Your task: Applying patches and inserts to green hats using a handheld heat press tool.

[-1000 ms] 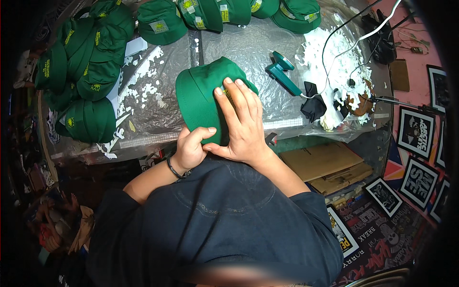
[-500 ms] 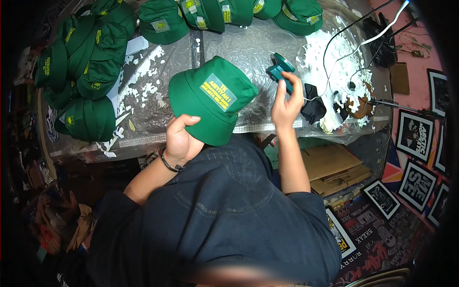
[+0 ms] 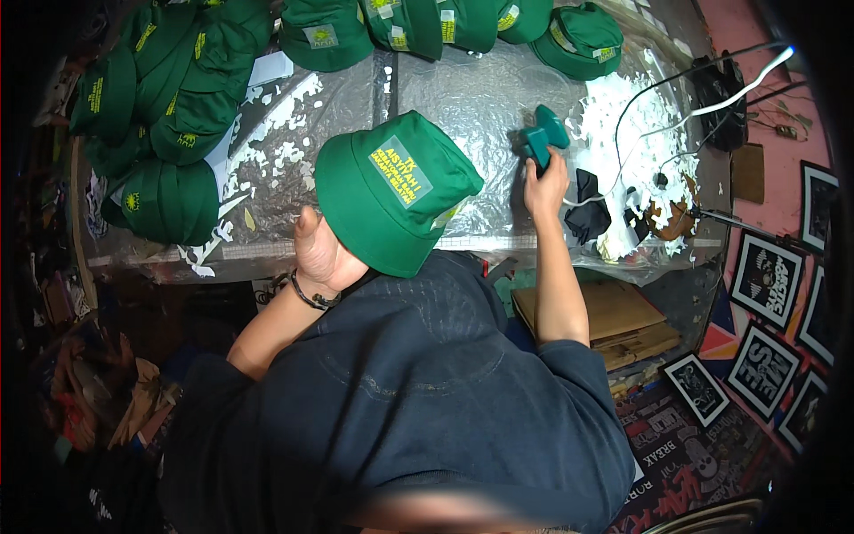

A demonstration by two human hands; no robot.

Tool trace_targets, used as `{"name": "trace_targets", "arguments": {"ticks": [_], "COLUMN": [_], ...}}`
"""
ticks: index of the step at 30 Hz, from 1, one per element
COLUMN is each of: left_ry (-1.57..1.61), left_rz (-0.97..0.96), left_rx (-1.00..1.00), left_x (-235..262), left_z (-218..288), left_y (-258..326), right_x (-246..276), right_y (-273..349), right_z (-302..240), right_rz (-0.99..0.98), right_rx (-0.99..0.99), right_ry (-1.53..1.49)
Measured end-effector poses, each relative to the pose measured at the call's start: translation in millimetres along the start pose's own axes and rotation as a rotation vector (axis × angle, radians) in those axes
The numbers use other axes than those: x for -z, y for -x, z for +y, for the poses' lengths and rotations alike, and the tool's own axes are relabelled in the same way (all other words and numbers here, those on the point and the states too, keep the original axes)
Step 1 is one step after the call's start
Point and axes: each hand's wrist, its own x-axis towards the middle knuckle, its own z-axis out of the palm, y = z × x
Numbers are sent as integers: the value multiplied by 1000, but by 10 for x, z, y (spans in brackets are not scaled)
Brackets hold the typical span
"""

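A green bucket hat (image 3: 391,191) with yellow lettering under a clear film patch (image 3: 402,172) is held up before my chest. My left hand (image 3: 325,254) supports it at the brim, its fingers hidden under the hat and its thumb raised off the outside. To the right, my right hand (image 3: 547,185) is closed round the handle of a small teal hand tool (image 3: 540,140) with a flat plate-like head, which looks like a mini heat press. The tool is apart from the hat, above the plastic-covered table (image 3: 463,98).
Piled green hats (image 3: 169,125) fill the left of the table; more hats (image 3: 405,27) line the back. White scraps (image 3: 623,116) heap at right beside a black cloth (image 3: 587,209). A white cable (image 3: 734,98) hangs over them. Brown cardboard (image 3: 605,311) lies below the table edge.
My left thumb has lifted off the hat's brim. My right hand has closed more fully round the tool, which has turned and shifted slightly right. The view has shifted a little.
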Motion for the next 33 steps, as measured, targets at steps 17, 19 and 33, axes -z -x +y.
{"name": "trace_targets", "arguments": {"ticks": [17,19,33], "left_ry": [-333,-364,-444], "left_rz": [62,54,57], "left_rx": [126,119,78], "left_x": [-132,-143,-193], "left_z": [-52,-59,-82], "left_y": [-259,-243,-70], "right_x": [1704,1708,1557], "right_y": [929,920,1063], "right_z": [-1640,-1723,-1859], "right_rz": [17,-1,59], "right_rx": [55,66,74], "right_ry": [-831,-842,-825]}}
